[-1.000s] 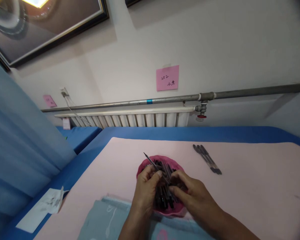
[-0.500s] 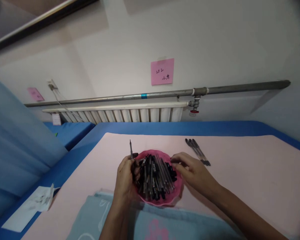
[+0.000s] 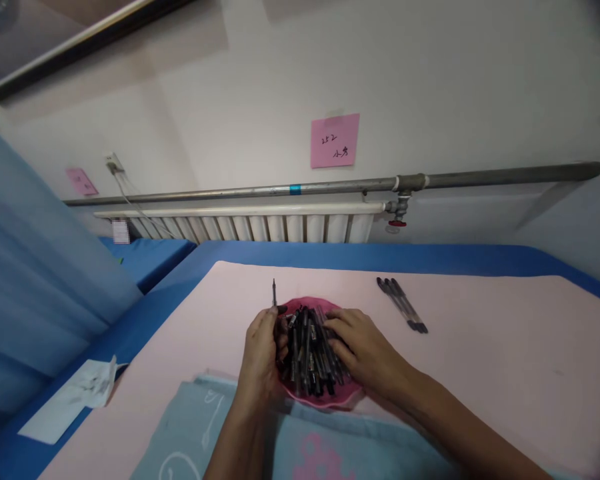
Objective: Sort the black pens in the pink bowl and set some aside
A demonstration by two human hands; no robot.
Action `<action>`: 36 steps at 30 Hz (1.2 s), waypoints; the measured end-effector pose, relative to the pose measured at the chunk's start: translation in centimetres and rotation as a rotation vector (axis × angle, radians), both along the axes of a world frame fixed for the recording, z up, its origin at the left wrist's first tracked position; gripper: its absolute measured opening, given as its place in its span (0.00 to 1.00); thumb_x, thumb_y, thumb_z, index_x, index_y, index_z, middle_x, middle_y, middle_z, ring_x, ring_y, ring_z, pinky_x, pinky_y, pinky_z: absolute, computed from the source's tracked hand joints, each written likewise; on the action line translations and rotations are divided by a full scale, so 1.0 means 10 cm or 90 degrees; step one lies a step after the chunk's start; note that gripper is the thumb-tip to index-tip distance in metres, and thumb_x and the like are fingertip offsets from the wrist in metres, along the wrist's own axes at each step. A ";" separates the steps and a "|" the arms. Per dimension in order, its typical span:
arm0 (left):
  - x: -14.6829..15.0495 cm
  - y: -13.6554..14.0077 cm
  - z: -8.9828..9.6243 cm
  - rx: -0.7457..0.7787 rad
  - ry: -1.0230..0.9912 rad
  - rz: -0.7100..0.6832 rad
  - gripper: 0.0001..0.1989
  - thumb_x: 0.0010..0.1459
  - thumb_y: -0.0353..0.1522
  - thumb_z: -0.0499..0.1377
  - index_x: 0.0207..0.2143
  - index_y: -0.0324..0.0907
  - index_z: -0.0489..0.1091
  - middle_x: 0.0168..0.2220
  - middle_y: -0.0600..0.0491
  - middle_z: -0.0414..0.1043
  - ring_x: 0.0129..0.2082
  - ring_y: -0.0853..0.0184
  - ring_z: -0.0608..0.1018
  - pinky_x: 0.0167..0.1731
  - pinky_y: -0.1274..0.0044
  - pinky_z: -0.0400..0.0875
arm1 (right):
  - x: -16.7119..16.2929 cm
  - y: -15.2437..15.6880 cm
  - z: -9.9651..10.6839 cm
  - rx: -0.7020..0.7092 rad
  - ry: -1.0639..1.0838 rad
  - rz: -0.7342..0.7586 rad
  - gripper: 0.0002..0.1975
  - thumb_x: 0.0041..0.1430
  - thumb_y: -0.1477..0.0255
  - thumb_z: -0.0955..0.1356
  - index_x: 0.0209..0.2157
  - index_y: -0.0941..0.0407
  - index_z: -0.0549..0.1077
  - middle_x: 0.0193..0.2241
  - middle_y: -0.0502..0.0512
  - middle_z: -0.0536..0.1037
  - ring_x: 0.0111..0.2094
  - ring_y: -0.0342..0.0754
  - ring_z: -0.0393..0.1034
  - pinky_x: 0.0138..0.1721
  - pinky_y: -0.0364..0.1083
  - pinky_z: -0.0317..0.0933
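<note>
A pink scalloped bowl (image 3: 325, 402) holds a heap of clear-barrelled pens (image 3: 313, 350) with black parts, plus several loose black caps. My left hand (image 3: 261, 347) is at the bowl's left side, closed around an uncapped pen (image 3: 275, 291) whose tip points up. The lower part of that pen is hidden in my fingers. Over the bowl's right side lies my right hand (image 3: 363, 340), fingers apart and touching the pens, with nothing visibly gripped. Beyond it, three capped pens (image 3: 403, 305) rest side by side on the pink sheet.
The pink sheet (image 3: 495, 367) covers a blue padded surface (image 3: 360, 255). In front of the bowl lies a light-blue cloth (image 3: 195, 427). A paper with a plastic wrapper (image 3: 75, 397) is at left, near a blue curtain (image 3: 45, 267). Behind are a radiator (image 3: 280, 227) and a pipe (image 3: 240, 192).
My right hand has moved left from the bowl's right rim onto the pens. My left hand keeps its pen upright. The view has shifted slightly.
</note>
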State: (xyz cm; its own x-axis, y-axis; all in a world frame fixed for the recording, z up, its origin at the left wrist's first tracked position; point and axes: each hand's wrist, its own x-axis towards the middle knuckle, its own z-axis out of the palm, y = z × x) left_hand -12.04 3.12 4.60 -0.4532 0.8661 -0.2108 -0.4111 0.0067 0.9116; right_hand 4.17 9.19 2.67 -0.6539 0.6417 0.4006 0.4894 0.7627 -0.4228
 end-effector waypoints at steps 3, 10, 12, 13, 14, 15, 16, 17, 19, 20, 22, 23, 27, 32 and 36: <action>0.00 0.00 -0.02 0.002 0.008 -0.005 0.15 0.47 0.43 0.59 0.24 0.40 0.62 0.16 0.62 0.57 0.13 0.79 0.56 0.13 0.85 0.46 | -0.06 0.03 0.04 0.016 -0.050 -0.005 0.14 0.52 0.77 0.62 0.41 0.56 0.71 0.42 0.59 0.71 0.43 0.55 0.62 0.44 0.55 0.58; -0.01 0.00 -0.05 -0.005 -0.003 -0.019 0.16 0.47 0.44 0.59 0.23 0.40 0.61 0.14 0.63 0.54 0.12 0.79 0.54 0.12 0.85 0.45 | -0.19 0.07 0.06 0.010 -0.123 -0.009 0.09 0.47 0.80 0.64 0.30 0.55 0.73 0.39 0.58 0.73 0.41 0.56 0.62 0.42 0.54 0.57; 0.00 0.00 -0.05 -0.005 -0.001 -0.029 0.16 0.47 0.43 0.59 0.23 0.40 0.61 0.15 0.63 0.55 0.12 0.79 0.54 0.12 0.85 0.44 | -0.19 0.09 0.04 -0.001 -0.085 0.002 0.09 0.47 0.80 0.64 0.30 0.55 0.72 0.40 0.57 0.72 0.42 0.55 0.62 0.43 0.55 0.56; 0.01 0.00 -0.04 -0.004 -0.001 -0.037 0.16 0.47 0.43 0.60 0.23 0.40 0.61 0.15 0.63 0.55 0.12 0.79 0.54 0.12 0.85 0.45 | -0.18 0.10 0.05 -0.020 -0.050 0.008 0.10 0.46 0.80 0.64 0.31 0.54 0.72 0.40 0.56 0.73 0.42 0.55 0.62 0.43 0.55 0.56; 0.02 0.00 -0.04 -0.002 -0.001 -0.047 0.16 0.47 0.43 0.60 0.23 0.40 0.62 0.16 0.62 0.57 0.13 0.79 0.56 0.13 0.85 0.47 | -0.17 0.10 0.06 -0.060 -0.004 0.010 0.11 0.46 0.79 0.64 0.33 0.54 0.71 0.39 0.55 0.73 0.42 0.54 0.63 0.44 0.54 0.56; 0.04 -0.01 -0.04 0.002 0.002 -0.058 0.15 0.46 0.42 0.61 0.23 0.39 0.62 0.17 0.61 0.58 0.14 0.79 0.58 0.14 0.85 0.50 | -0.16 0.12 0.08 -0.123 0.056 0.006 0.11 0.47 0.79 0.64 0.34 0.54 0.70 0.37 0.54 0.73 0.41 0.52 0.64 0.43 0.53 0.57; 0.06 -0.01 -0.04 0.005 0.009 -0.074 0.15 0.46 0.41 0.61 0.24 0.39 0.64 0.18 0.60 0.60 0.15 0.78 0.60 0.15 0.85 0.53 | -0.15 0.13 0.11 -0.203 0.134 -0.005 0.11 0.47 0.78 0.64 0.35 0.54 0.69 0.34 0.53 0.74 0.39 0.50 0.66 0.42 0.52 0.58; 0.09 -0.02 -0.05 0.006 0.018 -0.092 0.14 0.47 0.41 0.61 0.25 0.39 0.65 0.19 0.59 0.62 0.16 0.77 0.62 0.17 0.84 0.56 | -0.13 0.14 0.14 -0.294 0.221 -0.019 0.10 0.47 0.77 0.64 0.35 0.55 0.68 0.32 0.51 0.74 0.37 0.49 0.67 0.41 0.50 0.60; 0.14 -0.03 -0.07 -0.003 0.033 -0.134 0.13 0.47 0.41 0.61 0.27 0.39 0.68 0.19 0.59 0.62 0.16 0.76 0.62 0.18 0.83 0.56 | -0.11 0.17 0.20 -0.461 0.393 -0.046 0.10 0.47 0.75 0.66 0.34 0.55 0.67 0.29 0.48 0.73 0.32 0.45 0.69 0.37 0.46 0.61; 0.17 -0.03 -0.08 -0.014 0.038 -0.155 0.14 0.47 0.41 0.61 0.27 0.40 0.68 0.17 0.60 0.60 0.14 0.77 0.60 0.16 0.83 0.54 | -0.10 0.18 0.23 -0.521 0.467 -0.053 0.10 0.45 0.74 0.67 0.34 0.55 0.67 0.28 0.48 0.73 0.30 0.44 0.68 0.34 0.45 0.62; 0.22 -0.04 -0.09 -0.039 0.048 -0.188 0.14 0.46 0.43 0.61 0.26 0.41 0.68 0.15 0.62 0.55 0.12 0.78 0.54 0.13 0.83 0.47 | -0.08 0.20 0.26 -0.594 0.576 -0.054 0.13 0.42 0.73 0.70 0.33 0.56 0.66 0.27 0.47 0.73 0.27 0.42 0.68 0.31 0.43 0.61; 0.25 -0.04 -0.09 -0.048 0.059 -0.201 0.14 0.46 0.43 0.61 0.25 0.41 0.67 0.14 0.62 0.53 0.11 0.78 0.53 0.12 0.83 0.44 | -0.07 0.20 0.27 -0.616 0.613 -0.049 0.14 0.41 0.72 0.70 0.33 0.56 0.66 0.27 0.47 0.73 0.26 0.41 0.67 0.30 0.42 0.60; 0.31 -0.06 -0.09 -0.055 0.114 -0.228 0.16 0.46 0.45 0.60 0.22 0.41 0.66 0.15 0.61 0.53 0.12 0.78 0.52 0.12 0.83 0.42 | -0.07 0.19 0.27 -0.629 0.660 -0.033 0.15 0.41 0.73 0.71 0.33 0.55 0.66 0.28 0.49 0.74 0.28 0.42 0.67 0.30 0.42 0.60; 0.32 -0.05 -0.10 -0.049 0.115 -0.234 0.15 0.47 0.44 0.60 0.21 0.42 0.64 0.15 0.61 0.52 0.12 0.78 0.53 0.12 0.83 0.43 | -0.08 0.18 0.26 -0.625 0.665 -0.032 0.14 0.41 0.75 0.71 0.33 0.55 0.67 0.27 0.47 0.74 0.30 0.41 0.67 0.32 0.41 0.59; 0.31 -0.04 -0.13 -0.050 0.123 -0.240 0.14 0.49 0.43 0.59 0.22 0.42 0.64 0.15 0.61 0.53 0.12 0.78 0.53 0.12 0.82 0.42 | -0.09 0.17 0.25 -0.649 0.672 -0.030 0.15 0.40 0.76 0.71 0.32 0.55 0.67 0.26 0.46 0.73 0.28 0.40 0.66 0.32 0.41 0.58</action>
State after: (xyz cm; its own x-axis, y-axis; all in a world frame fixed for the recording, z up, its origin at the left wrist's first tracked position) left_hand -8.97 2.68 3.34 -0.1452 0.9636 -0.2245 -0.1876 0.1959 0.9625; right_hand 3.31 10.88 5.19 -0.3231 0.9455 0.0392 -0.3661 -0.0867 -0.9265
